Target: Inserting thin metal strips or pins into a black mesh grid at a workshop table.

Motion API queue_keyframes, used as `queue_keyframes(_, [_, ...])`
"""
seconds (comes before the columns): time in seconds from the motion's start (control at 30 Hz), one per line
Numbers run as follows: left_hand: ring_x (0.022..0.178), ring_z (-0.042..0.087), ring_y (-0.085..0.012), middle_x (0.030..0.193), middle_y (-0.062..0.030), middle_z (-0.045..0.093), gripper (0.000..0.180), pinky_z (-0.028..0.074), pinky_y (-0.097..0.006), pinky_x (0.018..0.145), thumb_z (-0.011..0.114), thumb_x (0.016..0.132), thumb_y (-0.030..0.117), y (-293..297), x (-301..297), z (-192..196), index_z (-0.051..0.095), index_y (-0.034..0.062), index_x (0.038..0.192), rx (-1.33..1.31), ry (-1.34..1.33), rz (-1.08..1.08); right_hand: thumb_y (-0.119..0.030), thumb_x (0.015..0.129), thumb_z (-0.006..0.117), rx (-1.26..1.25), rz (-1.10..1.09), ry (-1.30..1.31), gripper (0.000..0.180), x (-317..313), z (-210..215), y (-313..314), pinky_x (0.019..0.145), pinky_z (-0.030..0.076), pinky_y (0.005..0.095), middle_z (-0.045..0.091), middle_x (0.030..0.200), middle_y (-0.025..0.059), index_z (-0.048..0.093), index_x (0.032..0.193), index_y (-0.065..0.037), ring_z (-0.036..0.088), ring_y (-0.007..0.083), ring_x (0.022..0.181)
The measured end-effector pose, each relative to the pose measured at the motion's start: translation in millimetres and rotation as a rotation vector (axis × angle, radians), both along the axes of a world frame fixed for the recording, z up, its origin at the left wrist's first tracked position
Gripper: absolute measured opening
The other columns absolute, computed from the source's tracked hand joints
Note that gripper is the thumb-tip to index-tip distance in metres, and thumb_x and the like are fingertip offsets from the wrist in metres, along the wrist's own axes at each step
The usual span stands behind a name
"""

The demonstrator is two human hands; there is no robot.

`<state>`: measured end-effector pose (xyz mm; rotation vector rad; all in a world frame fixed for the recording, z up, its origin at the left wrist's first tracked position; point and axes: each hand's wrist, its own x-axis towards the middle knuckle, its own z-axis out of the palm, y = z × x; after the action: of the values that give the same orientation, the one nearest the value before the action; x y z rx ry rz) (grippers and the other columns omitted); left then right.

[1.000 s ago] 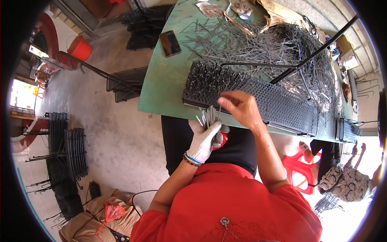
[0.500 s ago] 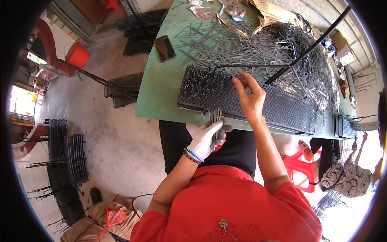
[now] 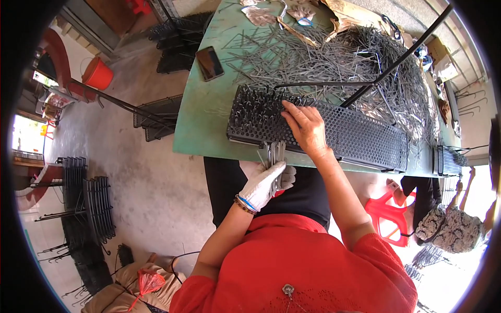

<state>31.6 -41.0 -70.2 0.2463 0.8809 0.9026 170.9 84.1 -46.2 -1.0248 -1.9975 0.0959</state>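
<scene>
My left hand (image 3: 266,181), in a white glove, grips a bundle of thin grey metal pins (image 3: 273,155) just below the table's near edge. My bare right hand (image 3: 306,127) rests fingers-down on a long black perforated tray (image 3: 360,135) that lies along the near edge of the green table (image 3: 203,115). The tray's left end (image 3: 255,112) is filled with upright pins. I cannot tell whether the right fingers pinch a pin.
A big heap of loose grey pins (image 3: 334,57) covers the table behind the tray, crossed by a black metal rod frame (image 3: 386,70). A dark phone (image 3: 210,63) lies at the table's left. Black wire racks (image 3: 94,203) stand on the floor left; a red stool (image 3: 389,214) and another person (image 3: 449,229) are right.
My right hand has moved from the tray's near edge up and across the tray toward its filled left end. The gloved left hand stays low with the bundle.
</scene>
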Motion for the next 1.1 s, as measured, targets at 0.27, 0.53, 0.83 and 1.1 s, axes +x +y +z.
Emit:
queue_keyframes(0.27, [0.062,0.065,-0.0126,0.083,-0.0070,0.069,0.020,0.053,-0.024,0.052,0.057,0.095,0.024,-3.8,1.4,12.2,0.062,0.0053,0.099,0.027,0.077,0.025,-0.005,0.079,0.070,0.077,0.093,-0.063,0.027,4.7,5.7,0.7,0.070,0.046,0.0365,0.062,0.090,0.0088,0.067,0.107,-0.005,0.058,0.0268,0.078])
queue_keyframes(0.53, [0.054,0.060,-0.0067,0.078,-0.0037,0.068,0.020,0.046,-0.019,0.045,0.058,0.095,0.026,-2.8,1.8,2.9,0.063,0.0060,0.095,0.059,0.105,-0.017,-0.005,0.080,0.069,0.015,0.033,-0.039,0.022,-2.8,9.4,0.8,0.073,0.047,0.0363,0.062,0.094,0.0103,0.067,0.102,-0.003,0.059,0.0282,0.078])
queue_keyframes(0.83, [0.060,0.062,-0.0079,0.085,-0.0055,0.068,0.019,0.049,-0.021,0.051,0.057,0.095,0.022,-4.4,2.3,18.5,0.058,0.0076,0.107,0.186,0.134,0.136,-0.017,0.082,0.074,-0.704,0.053,0.289,0.026,6.2,28.5,-35.2,0.059,0.044,0.0226,0.066,0.082,0.0051,0.069,0.102,-0.001,0.052,0.0057,0.066])
queue_keyframes(1.1, [0.061,0.062,-0.0082,0.086,-0.0055,0.068,0.019,0.050,-0.021,0.052,0.058,0.095,0.020,-6.1,7.4,17.9,0.055,0.0072,0.107,0.162,0.086,0.134,-0.012,0.084,0.070,-0.637,0.055,0.263,0.023,7.5,16.0,-36.9,0.062,0.049,0.0271,0.067,0.088,0.0090,0.068,0.103,0.000,0.060,0.0125,0.067])
